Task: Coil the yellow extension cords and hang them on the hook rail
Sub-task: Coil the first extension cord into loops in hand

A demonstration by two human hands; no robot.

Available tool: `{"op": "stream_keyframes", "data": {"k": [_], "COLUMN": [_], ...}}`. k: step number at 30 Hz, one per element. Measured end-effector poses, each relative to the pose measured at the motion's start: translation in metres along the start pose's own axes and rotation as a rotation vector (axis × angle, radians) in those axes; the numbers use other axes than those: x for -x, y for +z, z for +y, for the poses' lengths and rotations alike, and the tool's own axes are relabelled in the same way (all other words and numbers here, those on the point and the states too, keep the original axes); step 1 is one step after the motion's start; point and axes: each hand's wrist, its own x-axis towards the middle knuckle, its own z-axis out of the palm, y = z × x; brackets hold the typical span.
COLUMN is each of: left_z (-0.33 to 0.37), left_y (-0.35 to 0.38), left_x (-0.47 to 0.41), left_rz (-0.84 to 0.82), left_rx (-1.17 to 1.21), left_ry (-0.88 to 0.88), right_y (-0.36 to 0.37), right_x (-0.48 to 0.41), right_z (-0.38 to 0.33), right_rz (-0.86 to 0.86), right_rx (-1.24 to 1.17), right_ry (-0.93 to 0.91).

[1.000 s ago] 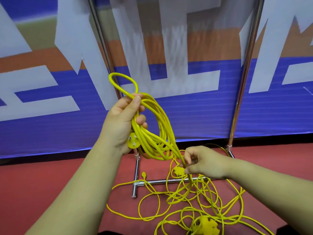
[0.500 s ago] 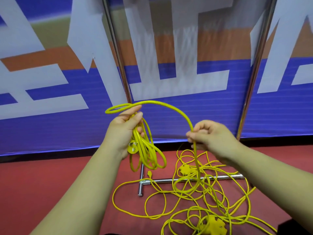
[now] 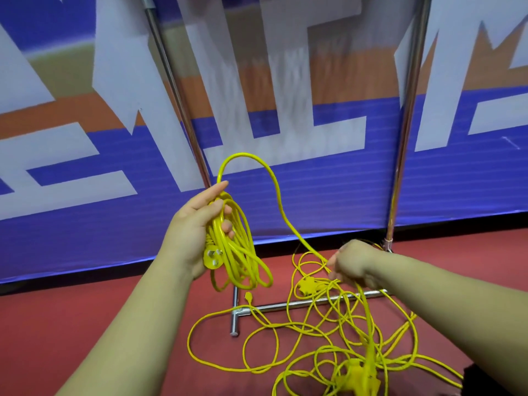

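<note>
Red floor below; left hand (image 3: 197, 227) grips coil (image 3: 237, 252), right hand (image 3: 353, 262) pinches cord (image 3: 278, 192).

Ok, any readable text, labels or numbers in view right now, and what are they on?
Banner: big white shapes like parts of letters, cropped and blurred; no word can be read.
Plug under the left hand: no marking can be made out.
Socket block on the floor: too blurred to read.
Nothing else carries text.

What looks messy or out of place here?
The loose cord lies in a tangle on the floor, draped over the rack's foot bar. Only the coil in the left hand is tidy; the right hand holds the feeding strand.
</note>
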Motion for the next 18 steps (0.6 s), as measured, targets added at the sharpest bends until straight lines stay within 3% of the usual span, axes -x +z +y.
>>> {"op": "stream_keyframes", "data": {"k": [3, 12, 18], "left_z": [0.000, -0.005, -0.005], "left_y": [0.001, 0.003, 0.007], "left_x": [-0.003, -0.011, -0.013], "left_rz": [0.025, 0.046, 0.013], "left_rx": [0.043, 0.049, 0.066], "left_ry": [0.015, 0.013, 0.002], "right_y": [0.000, -0.018, -0.021], "right_x": [0.007, 0.012, 0.014], "right_z": [-0.005, -0.013, -0.017], "right_rz": [-0.061, 0.252, 0.327], "right_rx": [0.161, 0.381, 0.450], "right_ry": [-0.130, -0.578, -0.645]}}
